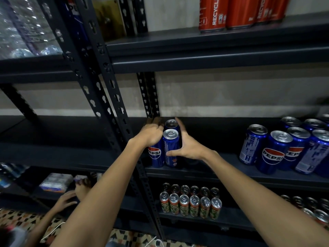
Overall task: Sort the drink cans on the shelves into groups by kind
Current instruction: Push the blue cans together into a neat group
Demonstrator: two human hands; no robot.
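Blue Pepsi cans (171, 148) stand mid-frame on the shelf (204, 172); left hand (153, 135) grasps one, right hand (187, 147) cups another.

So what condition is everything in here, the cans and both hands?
Left hand: curled over a Pepsi can.
Right hand: thumb and fingers around two Pepsi cans.
Pepsi group: upright, sealed, clustered at right.
Small cans: upright, two rows, lower shelf.
Red cans: upright, top shelf.
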